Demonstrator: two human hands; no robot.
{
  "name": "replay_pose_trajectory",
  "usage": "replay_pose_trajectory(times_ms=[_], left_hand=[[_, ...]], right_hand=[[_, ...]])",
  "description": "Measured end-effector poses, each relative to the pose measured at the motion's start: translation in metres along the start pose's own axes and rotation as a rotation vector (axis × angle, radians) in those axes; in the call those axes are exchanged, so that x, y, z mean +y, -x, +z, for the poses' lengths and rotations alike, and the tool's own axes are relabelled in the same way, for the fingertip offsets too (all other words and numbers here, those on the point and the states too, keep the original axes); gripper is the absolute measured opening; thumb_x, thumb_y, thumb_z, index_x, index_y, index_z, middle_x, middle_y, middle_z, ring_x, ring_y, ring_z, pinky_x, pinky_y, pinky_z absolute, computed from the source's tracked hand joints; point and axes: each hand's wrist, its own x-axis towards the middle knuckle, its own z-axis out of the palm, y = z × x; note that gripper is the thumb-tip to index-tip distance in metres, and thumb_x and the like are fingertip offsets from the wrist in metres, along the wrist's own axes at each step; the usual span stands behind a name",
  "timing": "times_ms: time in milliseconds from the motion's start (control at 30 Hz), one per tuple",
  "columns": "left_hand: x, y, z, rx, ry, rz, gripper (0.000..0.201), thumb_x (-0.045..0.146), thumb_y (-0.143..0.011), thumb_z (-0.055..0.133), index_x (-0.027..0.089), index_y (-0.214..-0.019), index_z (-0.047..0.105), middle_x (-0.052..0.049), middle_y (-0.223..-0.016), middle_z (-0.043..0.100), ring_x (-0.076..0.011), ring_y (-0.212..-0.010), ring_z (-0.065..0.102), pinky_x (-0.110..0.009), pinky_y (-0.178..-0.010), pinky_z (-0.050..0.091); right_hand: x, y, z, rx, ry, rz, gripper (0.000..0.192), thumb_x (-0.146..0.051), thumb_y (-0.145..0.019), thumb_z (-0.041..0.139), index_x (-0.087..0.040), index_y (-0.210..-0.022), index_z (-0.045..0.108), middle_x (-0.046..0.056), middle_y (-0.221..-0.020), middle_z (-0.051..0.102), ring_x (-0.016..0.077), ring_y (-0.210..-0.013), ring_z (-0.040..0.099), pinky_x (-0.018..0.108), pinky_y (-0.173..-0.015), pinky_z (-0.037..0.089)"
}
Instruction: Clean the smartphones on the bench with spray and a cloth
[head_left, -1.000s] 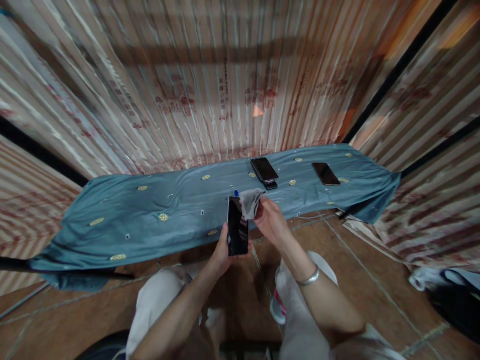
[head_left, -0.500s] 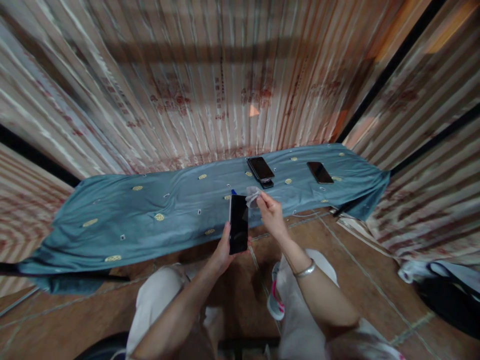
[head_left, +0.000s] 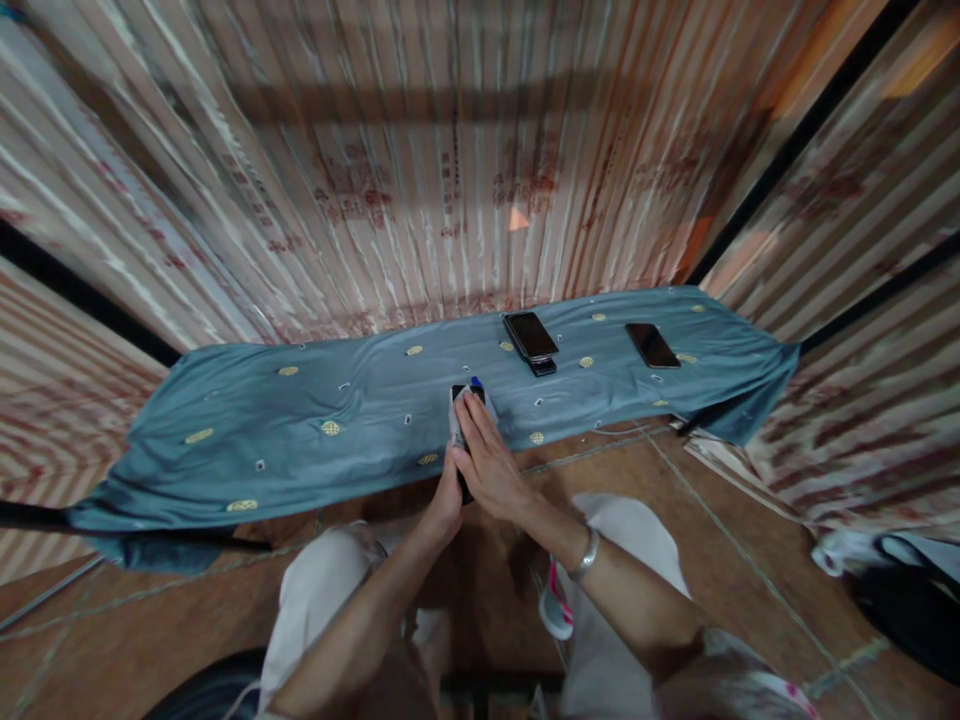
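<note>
My left hand (head_left: 448,497) grips a black smartphone (head_left: 466,489) by its lower part, holding it in front of the cloth-covered surface. Over its screen lies my right hand (head_left: 489,468), fingers together and stretched forward, pressing a thin light grey cloth (head_left: 490,408) onto the glass. Only the phone's dark top end and a bit near the bottom show; the rest is hidden under the hand and cloth. A small blue object (head_left: 476,382), too small to name, shows just beyond the phone's top.
A blue-green patterned cloth (head_left: 367,400) covers the long narrow surface. On it lie a stack of phones (head_left: 532,337) and, farther right, a single dark phone (head_left: 652,345). Striped curtains (head_left: 390,180) and black poles (head_left: 795,150) enclose the place. A black bag (head_left: 904,610) sits at the right.
My right hand has moved left and down from beside the phone's top corner, laying the cloth over the screen. My left hand still holds the phone. The view has shifted slightly.
</note>
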Motion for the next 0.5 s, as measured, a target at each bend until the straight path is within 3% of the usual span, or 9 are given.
replay_pose_trajectory(times_ms=[100,200,367,500], left_hand=[[0.008,-0.003,0.000,0.152,0.051,0.093,0.041,0.030,-0.094,0.030,0.028,-0.127,0.053,-0.002,-0.134,0.054,-0.0133,-0.136,0.031,-0.025,-0.108,0.029],[0.016,-0.007,-0.002,0.211,0.110,0.055,0.039,0.032,-0.094,0.031,0.028,-0.120,0.059,-0.003,-0.125,0.061,-0.0148,-0.131,0.041,-0.027,-0.105,0.035],[0.029,-0.007,-0.006,0.163,0.218,-0.133,0.052,0.051,-0.091,0.028,0.017,-0.106,0.065,-0.010,-0.091,0.071,-0.0244,-0.103,0.064,-0.036,-0.091,0.050],[0.044,-0.005,-0.007,0.170,0.223,-0.193,0.065,0.063,-0.086,0.027,0.012,-0.078,0.066,-0.010,-0.068,0.069,-0.0215,-0.075,0.069,-0.033,-0.079,0.054]], right_hand=[[-0.007,0.004,0.007,-0.018,-0.040,-0.039,0.064,-0.017,-0.093,0.036,-0.018,-0.149,0.005,0.011,-0.155,0.015,0.0254,-0.142,0.012,0.047,-0.115,0.022],[-0.012,0.007,0.013,-0.004,-0.058,-0.086,0.060,-0.012,-0.092,0.032,-0.016,-0.148,0.013,0.013,-0.152,0.023,0.0227,-0.142,0.016,0.045,-0.114,0.026],[-0.013,0.014,0.021,-0.064,-0.038,-0.111,0.061,-0.006,-0.089,0.030,-0.015,-0.148,0.016,0.013,-0.150,0.029,0.0199,-0.141,0.018,0.044,-0.113,0.031],[-0.016,0.022,0.025,-0.146,-0.018,-0.128,0.063,-0.004,-0.086,0.029,-0.014,-0.147,0.019,0.012,-0.150,0.030,0.0191,-0.141,0.017,0.043,-0.112,0.032]])
